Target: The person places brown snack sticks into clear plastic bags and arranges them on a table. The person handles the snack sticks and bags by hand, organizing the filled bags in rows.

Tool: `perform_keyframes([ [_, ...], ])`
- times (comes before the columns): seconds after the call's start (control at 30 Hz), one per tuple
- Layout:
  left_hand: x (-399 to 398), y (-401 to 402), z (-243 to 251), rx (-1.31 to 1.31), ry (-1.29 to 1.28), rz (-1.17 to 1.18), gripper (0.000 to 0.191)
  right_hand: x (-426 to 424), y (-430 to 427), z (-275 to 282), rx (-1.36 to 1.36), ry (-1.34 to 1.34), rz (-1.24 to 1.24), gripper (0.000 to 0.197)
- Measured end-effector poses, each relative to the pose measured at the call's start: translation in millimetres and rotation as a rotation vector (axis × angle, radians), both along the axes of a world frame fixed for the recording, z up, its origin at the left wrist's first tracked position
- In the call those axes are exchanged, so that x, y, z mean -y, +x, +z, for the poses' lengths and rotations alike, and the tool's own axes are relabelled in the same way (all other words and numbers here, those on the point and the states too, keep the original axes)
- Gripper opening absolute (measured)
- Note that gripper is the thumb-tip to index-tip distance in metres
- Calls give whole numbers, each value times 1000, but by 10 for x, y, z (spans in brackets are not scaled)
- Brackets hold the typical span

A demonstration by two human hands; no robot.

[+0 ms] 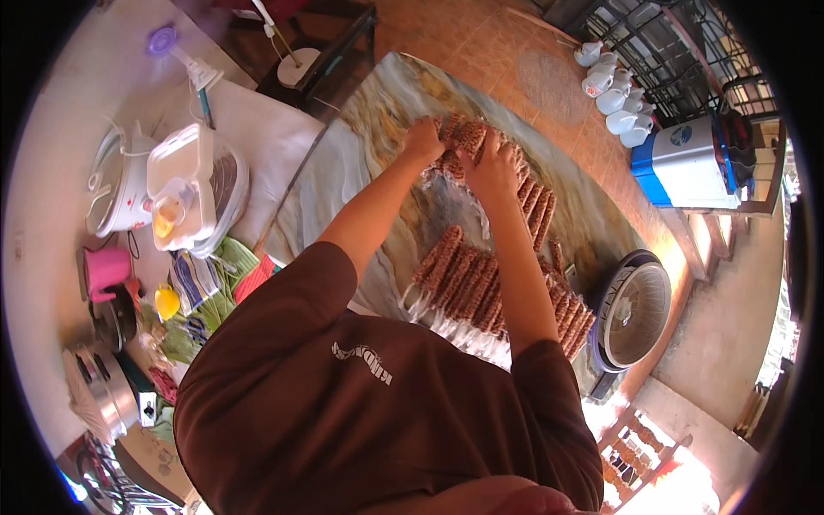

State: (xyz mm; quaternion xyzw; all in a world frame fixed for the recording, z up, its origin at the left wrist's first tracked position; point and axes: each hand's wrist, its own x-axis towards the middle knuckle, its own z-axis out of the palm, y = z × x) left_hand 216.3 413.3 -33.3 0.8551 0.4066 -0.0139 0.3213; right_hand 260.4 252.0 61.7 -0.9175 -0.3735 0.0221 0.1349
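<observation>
Slender clear plastic packs of brown nut-like pieces, seemingly peanuts, lie in rows on a marble-patterned table. At the far row (468,134), my left hand (425,141) has its fingers curled on the left end packs. My right hand (492,166) grips packs just to the right, its fingers bent over their tops. My palms hide how many packs each hand holds. Further packs (537,209) continue that row to the right of my right wrist. Nearer my body lies a second row (460,280) with its loose plastic ends towards me. My right forearm crosses above this row.
A round basin with a strainer (634,315) stands at the table's (309,206) right end. On the left, a white-covered table (264,129) bears a foam food box (183,187) and a rice cooker (119,183). White jugs (621,119) and a blue-white cooler (682,164) stand beyond.
</observation>
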Motion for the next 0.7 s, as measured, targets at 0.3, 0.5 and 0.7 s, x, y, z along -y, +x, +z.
perform_keyframes([
  [0.3,-637,-304,-282,98,146,-136,65,-203,60,-444,8,-166,-92,80],
  [0.5,-1149,-457,-142,310,224,9,62,-329,35,-161,-73,29,-100,72],
  [0.7,-1240,-369,-206,319,222,104,69,-1144,75,-181,-521,277,-23,69],
])
